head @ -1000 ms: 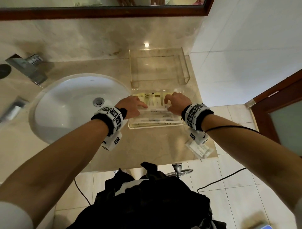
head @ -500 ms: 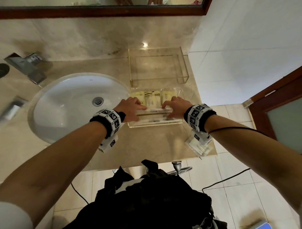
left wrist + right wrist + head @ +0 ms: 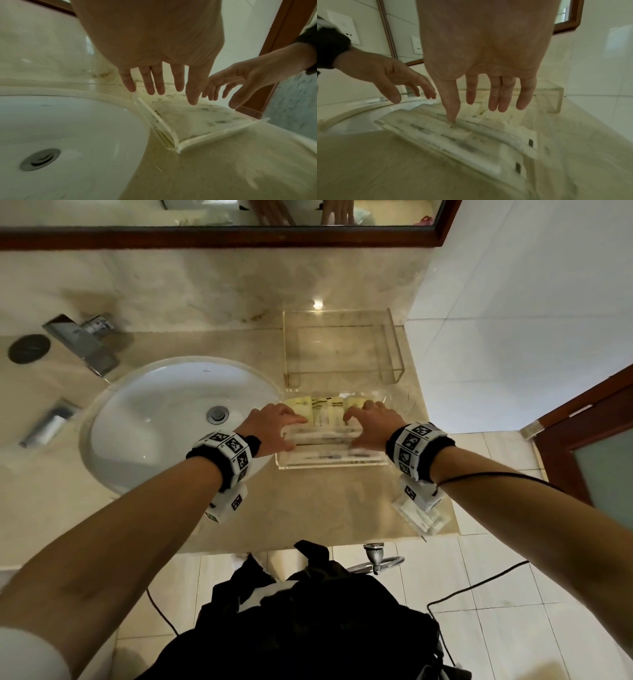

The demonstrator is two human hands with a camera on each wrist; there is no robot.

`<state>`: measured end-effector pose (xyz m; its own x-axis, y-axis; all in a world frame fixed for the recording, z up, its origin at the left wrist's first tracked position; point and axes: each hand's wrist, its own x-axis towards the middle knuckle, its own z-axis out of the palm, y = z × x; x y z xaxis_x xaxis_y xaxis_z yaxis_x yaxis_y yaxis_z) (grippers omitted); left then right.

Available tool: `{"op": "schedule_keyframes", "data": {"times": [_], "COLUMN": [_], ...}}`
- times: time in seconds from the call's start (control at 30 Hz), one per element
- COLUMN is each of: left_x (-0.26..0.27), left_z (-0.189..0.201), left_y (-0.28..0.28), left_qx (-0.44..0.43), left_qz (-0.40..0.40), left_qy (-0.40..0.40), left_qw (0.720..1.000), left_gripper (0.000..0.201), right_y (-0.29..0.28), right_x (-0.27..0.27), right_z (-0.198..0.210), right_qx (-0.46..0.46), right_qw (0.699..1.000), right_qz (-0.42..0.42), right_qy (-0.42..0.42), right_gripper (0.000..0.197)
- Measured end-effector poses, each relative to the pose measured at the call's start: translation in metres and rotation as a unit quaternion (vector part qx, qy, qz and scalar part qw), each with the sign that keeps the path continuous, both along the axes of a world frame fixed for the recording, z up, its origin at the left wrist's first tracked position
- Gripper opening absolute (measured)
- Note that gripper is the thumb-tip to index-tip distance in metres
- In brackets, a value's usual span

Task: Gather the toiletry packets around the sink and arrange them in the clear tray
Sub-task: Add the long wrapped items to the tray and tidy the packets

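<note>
The clear tray sits on the counter right of the sink, its left wall close to the basin rim. Yellow packets lie along its back and long white packets across its front. Both hands hover over the tray with fingers straight and spread. My left hand is above the tray's left end, holding nothing. My right hand is above the right end, and its thumb tip touches a long white packet. One more packet lies at the counter's front right edge, under my right wrist.
A taller clear stand is behind the tray against the wall. The white sink lies to the left, with a faucet behind it and a small wrapped item at far left. The counter ends just right of the tray.
Both hands stay over the tray's white packets. Their fingers are a little more spread and straighter than before.
</note>
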<state>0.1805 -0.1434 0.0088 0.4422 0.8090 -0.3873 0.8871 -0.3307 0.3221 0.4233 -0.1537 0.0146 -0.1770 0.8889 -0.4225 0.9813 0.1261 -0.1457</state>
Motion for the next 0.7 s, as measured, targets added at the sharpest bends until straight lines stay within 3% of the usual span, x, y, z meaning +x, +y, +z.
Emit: {"op": "schedule_keyframes", "data": {"times": [0.13,0.27,0.43,0.7], "left_x": [-0.024,-0.065,-0.136,-0.246], "left_z": [0.011,0.021,0.027,0.016], "left_y": [0.001,-0.001,-0.018,-0.072], "left_qx": [0.028,0.038,0.048,0.002], "left_qz": [0.046,0.097,0.17,0.257], "left_qy": [0.004,-0.007,-0.039,-0.027], "left_qw": [0.999,0.995,0.983,0.966], "left_gripper": [0.068,0.067,0.064,0.059], "right_y": [0.011,0.021,0.025,0.003], "right_x": [-0.023,-0.06,-0.127,-0.249], "right_z": [0.015,0.024,0.03,0.021], "right_qx": [0.016,0.016,-0.005,-0.061], "right_qw": [1.0,0.999,0.997,0.986], "right_qz": [-0.004,0.01,0.028,0.098], "right_qy": [0.011,0.033,0.068,0.122], "right_gripper": [0.07,0.07,0.073,0.075]}}
